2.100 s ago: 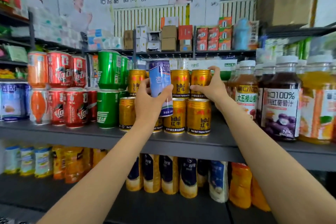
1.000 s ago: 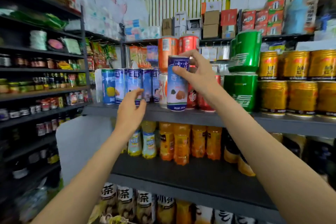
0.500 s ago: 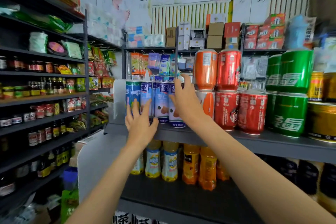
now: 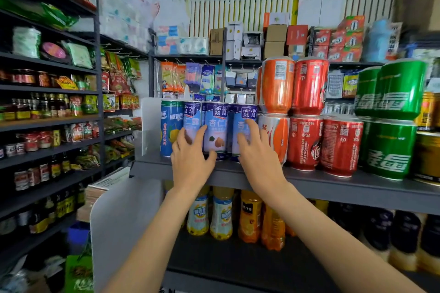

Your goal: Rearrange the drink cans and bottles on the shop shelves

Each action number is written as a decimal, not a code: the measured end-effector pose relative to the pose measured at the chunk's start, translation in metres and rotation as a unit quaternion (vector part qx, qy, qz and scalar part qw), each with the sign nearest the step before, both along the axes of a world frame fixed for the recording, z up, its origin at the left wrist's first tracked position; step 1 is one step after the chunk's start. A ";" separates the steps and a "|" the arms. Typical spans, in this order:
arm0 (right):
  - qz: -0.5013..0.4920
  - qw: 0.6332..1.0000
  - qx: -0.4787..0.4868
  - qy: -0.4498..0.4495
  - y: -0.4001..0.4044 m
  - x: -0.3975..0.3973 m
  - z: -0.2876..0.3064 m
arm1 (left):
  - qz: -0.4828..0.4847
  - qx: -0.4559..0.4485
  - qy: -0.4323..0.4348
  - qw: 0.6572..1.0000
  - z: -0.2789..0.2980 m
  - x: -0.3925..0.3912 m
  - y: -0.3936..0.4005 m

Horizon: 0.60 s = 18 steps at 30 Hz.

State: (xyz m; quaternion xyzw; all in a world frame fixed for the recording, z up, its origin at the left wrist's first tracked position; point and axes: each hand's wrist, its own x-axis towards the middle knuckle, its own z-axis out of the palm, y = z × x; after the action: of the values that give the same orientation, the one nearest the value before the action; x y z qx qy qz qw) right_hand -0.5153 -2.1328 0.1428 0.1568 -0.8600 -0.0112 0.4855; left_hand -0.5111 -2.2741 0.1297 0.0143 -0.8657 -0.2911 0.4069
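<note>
Blue cans (image 4: pixel 215 129), four in a row at the left end of the upper shelf (image 4: pixel 333 189), upright, sides touching or nearly so.

Left hand (image 4: pixel 190 162): fingers mostly straight, spread over the lower front of the 2nd and 3rd cans, thumb toward the shelf edge. Reads as pressing/steadying, not a wrap grip. Right hand (image 4: pixel 258 157): fingers straight, flat on the front of the rightmost blue can (image 4: pixel 245 126); also a push, nothing held.

Judged step: squaring the row up and pushing it back from the shelf lip.

Outward: just right of the row, orange cans (image 4: pixel 276 107) stacked two high, then red cans (image 4: pixel 307 114) and green cans (image 4: pixel 390 121), also two-high. White divider panel (image 4: pixel 148 126) at the row's left end. Bottles (image 4: pixel 221 214) on the shelf below.

Risks (judgement):
- Uneven push w/ flat palms → tall narrow cans tip back or sideways, domino along the row.
- Rightmost can driven right → knocks the orange stack; top can only rests on the lower one, could roll off.
- Cans sit near the front edge; a hand dragging back could pull one off onto the bottles.
</note>
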 end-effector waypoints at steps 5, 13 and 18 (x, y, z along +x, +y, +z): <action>0.039 0.999 0.017 -0.023 0.003 -0.003 0.000 | -0.020 -0.039 0.049 0.998 -0.006 0.002 0.000; 0.095 0.992 0.036 -0.079 0.010 0.000 0.006 | 0.038 -0.089 0.065 0.993 -0.015 0.000 0.005; 0.099 0.987 0.084 -0.091 0.010 0.001 0.015 | 0.013 -0.118 0.076 0.990 -0.018 0.002 0.002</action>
State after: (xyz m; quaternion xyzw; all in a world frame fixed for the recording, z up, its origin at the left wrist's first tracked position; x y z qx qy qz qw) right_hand -0.5139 -2.1231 0.1581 0.2817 -0.8769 -0.0210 0.3888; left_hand -0.5090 -2.2724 0.1117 -0.0444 -0.8602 -0.1819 0.4743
